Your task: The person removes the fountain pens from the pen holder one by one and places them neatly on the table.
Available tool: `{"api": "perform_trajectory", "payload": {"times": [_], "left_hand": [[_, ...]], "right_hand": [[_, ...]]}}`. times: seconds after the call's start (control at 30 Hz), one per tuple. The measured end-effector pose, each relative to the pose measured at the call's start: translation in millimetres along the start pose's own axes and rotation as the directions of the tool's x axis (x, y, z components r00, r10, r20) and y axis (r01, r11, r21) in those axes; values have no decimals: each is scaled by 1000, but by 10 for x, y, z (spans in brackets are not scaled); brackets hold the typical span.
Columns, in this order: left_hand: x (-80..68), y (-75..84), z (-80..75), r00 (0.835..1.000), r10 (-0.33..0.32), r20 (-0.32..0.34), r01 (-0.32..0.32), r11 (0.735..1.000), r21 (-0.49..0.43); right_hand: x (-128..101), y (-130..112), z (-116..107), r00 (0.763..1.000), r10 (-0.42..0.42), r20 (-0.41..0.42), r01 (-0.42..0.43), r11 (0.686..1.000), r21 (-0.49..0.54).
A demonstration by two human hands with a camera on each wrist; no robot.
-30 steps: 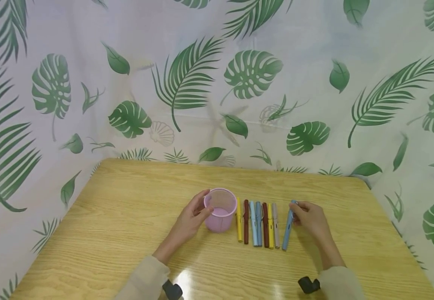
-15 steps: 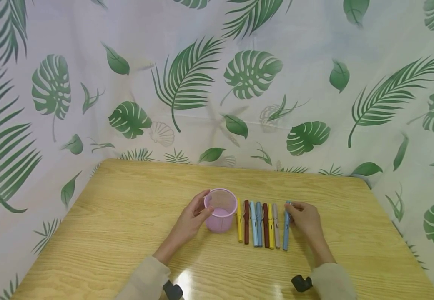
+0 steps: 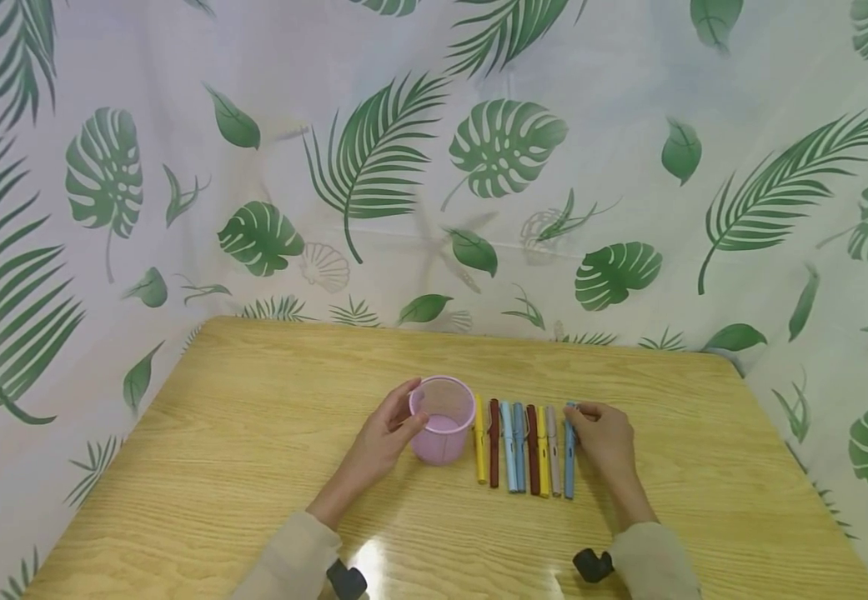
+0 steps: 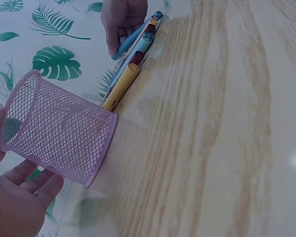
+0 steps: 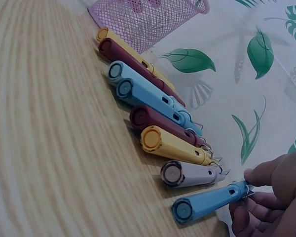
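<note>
My left hand (image 3: pixel 384 429) grips a pink mesh pen cup (image 3: pixel 443 446), thumb at the near rim and fingers round its left side. The cup stands upright on the table with nothing inside. My right hand (image 3: pixel 606 432) pinches the clip end of a blue pen (image 3: pixel 569 467) at the right end of a row. In the right wrist view the thumb and fingers close on that end of the blue pen (image 5: pixel 207 201). Beside it lies a grey pen (image 3: pixel 554 467), then a yellow pen (image 3: pixel 542 467) and a dark red pen (image 3: pixel 532 462).
Farther left in the row lie a blue pen (image 3: pixel 519 462), a light blue pen (image 3: pixel 509 462), a dark red pen (image 3: pixel 494 458) and a yellow pen (image 3: pixel 481 454) close to the cup. A leaf-print cloth (image 3: pixel 396 275) rises behind the wooden table (image 3: pixel 253 392).
My right hand has moved left with the blue pen, which now stands straighter and closer to the grey pen. The left hand and the cup have stayed in place.
</note>
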State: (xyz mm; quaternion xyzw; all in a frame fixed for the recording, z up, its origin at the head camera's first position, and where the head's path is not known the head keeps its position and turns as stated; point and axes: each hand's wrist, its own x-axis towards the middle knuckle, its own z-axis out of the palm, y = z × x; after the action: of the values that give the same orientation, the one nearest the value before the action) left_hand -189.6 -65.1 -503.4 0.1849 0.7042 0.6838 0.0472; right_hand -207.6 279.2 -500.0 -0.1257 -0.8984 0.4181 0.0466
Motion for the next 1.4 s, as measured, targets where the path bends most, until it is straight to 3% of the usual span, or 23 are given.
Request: {"api": "perform_trajectory", "payload": {"times": [0.4,0.8,0.93,1.17,1.4], "left_hand": [[-4,17,3,1000,-3,2,3,1000,4],[-7,18,7,1000,-2,-7,2,1000,14],[-2,8,0,1000,0,-15,0,1000,17],[-3,1,-24,1000,-1,-28,1,1000,23],[-18,37,-54,998,36,-59,-29,994,106]], "right_hand": [[-16,17,51,999,-23,-29,22,999,-49],[-80,-19,7,998,-40,-43,39,999,-20],[-106,-55,-23,997,-51,-53,52,999,15],[-151,-149,-67,993,-106,-54,113,980,161],[-252,-301,-141,986,-141,-84,154,972,177]]}}
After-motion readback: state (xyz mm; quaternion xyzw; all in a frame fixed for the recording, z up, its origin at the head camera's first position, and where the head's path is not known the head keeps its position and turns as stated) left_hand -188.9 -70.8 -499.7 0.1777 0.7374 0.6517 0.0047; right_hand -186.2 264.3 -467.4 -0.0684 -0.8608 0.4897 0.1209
